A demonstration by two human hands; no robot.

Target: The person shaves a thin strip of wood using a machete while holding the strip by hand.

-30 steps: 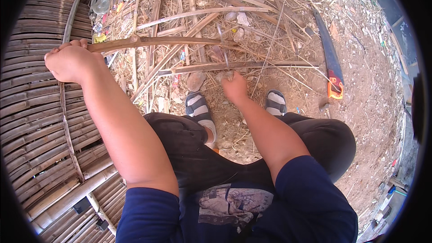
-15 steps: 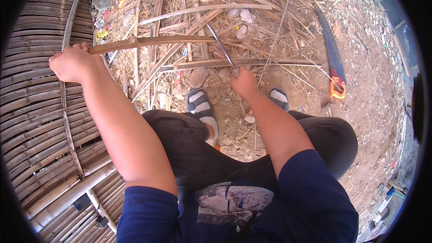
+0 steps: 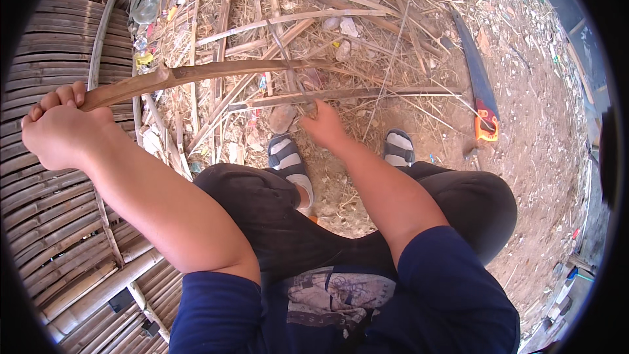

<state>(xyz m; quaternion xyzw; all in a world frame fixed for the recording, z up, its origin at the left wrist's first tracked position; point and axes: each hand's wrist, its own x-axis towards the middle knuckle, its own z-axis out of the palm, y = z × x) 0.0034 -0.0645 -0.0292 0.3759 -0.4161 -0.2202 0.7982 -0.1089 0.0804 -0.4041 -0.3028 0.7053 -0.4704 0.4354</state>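
We see the left hand (image 3: 62, 130) closed around the near end of a long, brown, gently bowed bamboo strip (image 3: 216, 69); the strip runs from that fist rightward, passing beyond the right hand (image 3: 322, 126), and we take the end grip as a way to steady it; the right hand is curled around the base of a long, thin, grey metal blade (image 3: 278, 40) (its handle is mostly hidden from us), which slants away from that hand across the strip; blur leaves us unable to tell whether the two touch.

Just beyond the right hand lies a darker, straighter bamboo strip (image 3: 262, 102), crossed by the blade and probably cramping low movement; a rounded, pinkish-brown stone (image 3: 282, 119) sits just left of that hand; well to its right rests a dark-bladed saw with an orange handle (image 3: 476, 72); a brown slatted bamboo panel (image 3: 49, 187) stands beside the left hand, likely limiting its room.
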